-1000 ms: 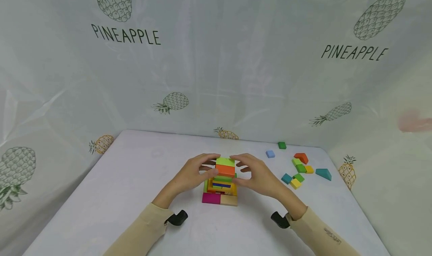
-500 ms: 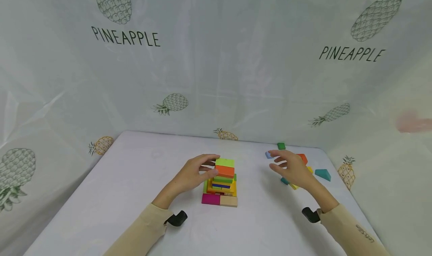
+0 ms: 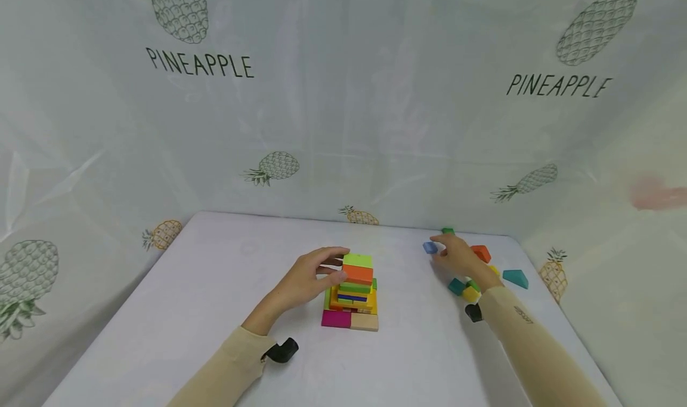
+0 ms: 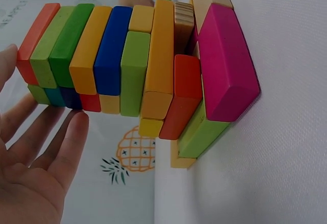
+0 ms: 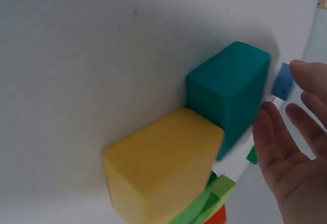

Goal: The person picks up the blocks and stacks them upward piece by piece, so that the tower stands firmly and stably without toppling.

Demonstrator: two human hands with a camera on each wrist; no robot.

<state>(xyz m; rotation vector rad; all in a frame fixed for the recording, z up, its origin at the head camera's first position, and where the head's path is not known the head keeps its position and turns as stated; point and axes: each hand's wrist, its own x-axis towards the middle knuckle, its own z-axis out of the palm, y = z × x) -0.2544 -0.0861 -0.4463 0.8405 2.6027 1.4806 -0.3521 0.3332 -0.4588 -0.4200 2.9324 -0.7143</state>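
Observation:
A tower of coloured wooden blocks (image 3: 357,275) stands mid-table, orange and lime at its top, magenta and natural wood at its front base. My left hand (image 3: 307,276) stays beside the upper tower, its loosely extended fingertips right at the blocks. The left wrist view shows green, yellow and dark blue blocks (image 4: 113,50) stacked in layers beyond those fingers. At the right, my right hand (image 3: 457,258) reaches over the table with fingers spread around nothing. Its fingertips are close to a small light-blue block (image 5: 282,82). Nearer the right wrist camera lies a teal block (image 5: 230,78).
Loose blocks lie around the right hand: a yellow one (image 5: 163,157) against the teal, a red one (image 3: 481,253), a teal wedge (image 3: 516,278) and a dark green one (image 3: 448,231) at the back edge. A pineapple-printed curtain (image 3: 343,108) rises behind the table.
My right hand has left the tower's right side and moved right to the loose blocks, then lowered near the light-blue block. My left hand has stayed at the tower.

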